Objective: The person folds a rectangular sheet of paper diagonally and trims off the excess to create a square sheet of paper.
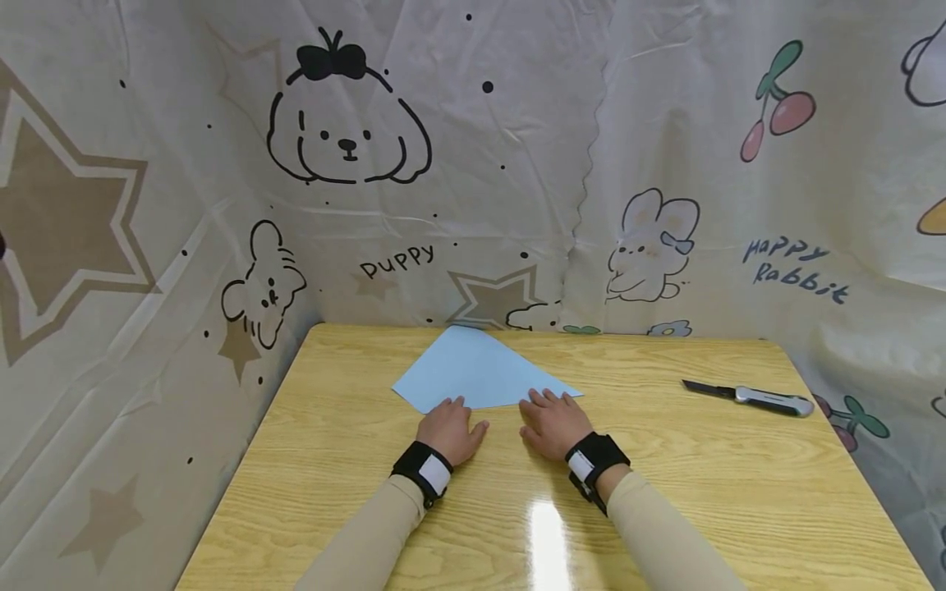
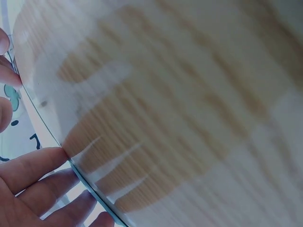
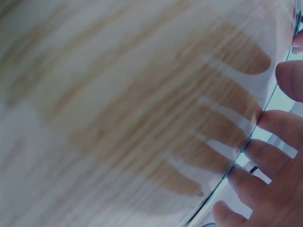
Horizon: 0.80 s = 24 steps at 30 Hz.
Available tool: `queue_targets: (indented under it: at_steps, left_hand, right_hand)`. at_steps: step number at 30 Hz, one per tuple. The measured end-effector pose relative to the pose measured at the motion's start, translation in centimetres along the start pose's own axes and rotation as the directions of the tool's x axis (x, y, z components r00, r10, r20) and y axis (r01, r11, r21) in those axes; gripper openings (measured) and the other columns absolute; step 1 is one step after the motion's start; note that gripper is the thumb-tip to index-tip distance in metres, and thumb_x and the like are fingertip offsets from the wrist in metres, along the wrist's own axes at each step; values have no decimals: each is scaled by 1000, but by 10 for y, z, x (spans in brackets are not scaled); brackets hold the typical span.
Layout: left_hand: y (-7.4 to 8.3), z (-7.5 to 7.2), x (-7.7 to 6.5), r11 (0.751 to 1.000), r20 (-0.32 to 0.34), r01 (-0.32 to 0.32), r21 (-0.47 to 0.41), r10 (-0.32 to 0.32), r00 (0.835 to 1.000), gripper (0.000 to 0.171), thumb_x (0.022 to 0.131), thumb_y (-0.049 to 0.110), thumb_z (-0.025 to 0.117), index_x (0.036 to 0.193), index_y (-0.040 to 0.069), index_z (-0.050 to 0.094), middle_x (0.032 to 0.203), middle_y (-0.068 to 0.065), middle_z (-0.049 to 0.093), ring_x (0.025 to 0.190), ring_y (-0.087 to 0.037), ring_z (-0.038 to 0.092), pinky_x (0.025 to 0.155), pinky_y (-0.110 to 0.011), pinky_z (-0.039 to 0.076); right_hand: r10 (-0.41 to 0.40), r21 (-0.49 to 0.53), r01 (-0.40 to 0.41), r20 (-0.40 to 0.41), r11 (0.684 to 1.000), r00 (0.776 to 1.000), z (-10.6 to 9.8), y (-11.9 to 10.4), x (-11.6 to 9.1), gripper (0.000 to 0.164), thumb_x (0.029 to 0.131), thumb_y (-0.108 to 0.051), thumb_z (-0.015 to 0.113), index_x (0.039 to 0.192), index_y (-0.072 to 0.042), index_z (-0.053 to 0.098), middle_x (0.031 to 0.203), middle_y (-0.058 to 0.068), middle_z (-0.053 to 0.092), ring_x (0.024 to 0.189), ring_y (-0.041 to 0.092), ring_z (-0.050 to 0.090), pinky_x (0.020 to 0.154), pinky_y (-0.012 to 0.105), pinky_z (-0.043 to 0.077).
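Note:
A light blue sheet of paper (image 1: 473, 369) lies flat near the table's back edge, its outline slanting to a point at the right. My left hand (image 1: 449, 431) rests at the sheet's near edge on the left, fingertips on the paper and thumb out to the side. The right hand (image 1: 556, 423) lies at the same edge nearer the right point, its spread fingertips touching the paper. In the left wrist view, the fingers (image 2: 38, 163) meet a thin edge close to the tabletop. The right wrist view has the fingers (image 3: 272, 158) fairly straight along that edge.
A utility knife (image 1: 772, 400) with its dark blade out lies at the table's right side, blade toward the paper. The wooden table (image 1: 332, 492) is glossy and reflects light. A printed cloth curtain (image 1: 458, 205) hangs behind it and at both sides.

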State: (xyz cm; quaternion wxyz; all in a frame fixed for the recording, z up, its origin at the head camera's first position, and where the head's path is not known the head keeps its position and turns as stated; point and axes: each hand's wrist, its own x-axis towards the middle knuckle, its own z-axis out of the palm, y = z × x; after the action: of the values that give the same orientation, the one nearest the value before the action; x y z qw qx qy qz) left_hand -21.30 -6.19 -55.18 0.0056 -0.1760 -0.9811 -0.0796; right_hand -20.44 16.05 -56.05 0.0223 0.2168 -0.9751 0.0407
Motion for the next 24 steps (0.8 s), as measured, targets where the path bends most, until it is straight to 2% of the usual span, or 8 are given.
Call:
queue_targets:
  at_steps: [12, 16, 20, 22, 24]
  left_hand:
    - [-9, -7, -7, 999, -10, 36, -20, -36, 999, 50, 89, 49, 51, 108, 6, 69, 125, -15, 58, 117, -33, 53, 93, -42, 47]
    - [-11, -8, -9, 999, -16, 42, -27, -42, 999, 49, 89, 47, 51, 106, 5, 70, 124, -16, 59, 116, -33, 54, 92, -43, 47]
    - [-12, -9, -9, 999, -62, 49, 6, -49, 997, 48, 88, 46, 53, 95, 3, 73, 113, -16, 64, 100, -31, 62, 80, -41, 52]
    - [-14, -8, -8, 998, -91, 52, 39, -49, 995, 47, 87, 46, 55, 80, 3, 73, 94, -14, 68, 81, -29, 64, 68, -40, 53]
    - [-15, -9, -7, 996, -115, 55, 73, -46, 992, 47, 87, 46, 56, 64, 6, 67, 72, -9, 63, 63, -25, 61, 57, -37, 50]
  right_hand:
    - [7, 13, -7, 1, 1000, 1000, 4, 2, 0, 47, 90, -42, 53, 131, -18, 52, 138, 9, 48, 128, 31, 43, 101, 55, 34]
    - [-7, 26, 8, -25, 1000, 1000, 6, 3, -1, 47, 90, -41, 53, 131, -18, 52, 138, 11, 48, 127, 32, 43, 100, 56, 34]
    - [-32, 30, 34, -59, 999, 998, 7, 3, -2, 46, 90, -39, 55, 129, -14, 54, 135, 13, 50, 124, 35, 45, 98, 57, 36]
    - [-30, 28, 32, -52, 999, 998, 7, 3, -2, 46, 90, -39, 54, 129, -15, 53, 135, 13, 49, 125, 35, 45, 99, 56, 35]
    - [-17, 26, 17, -29, 999, 999, 5, 2, -1, 46, 91, -39, 54, 130, -16, 52, 137, 12, 48, 126, 34, 43, 100, 56, 35]
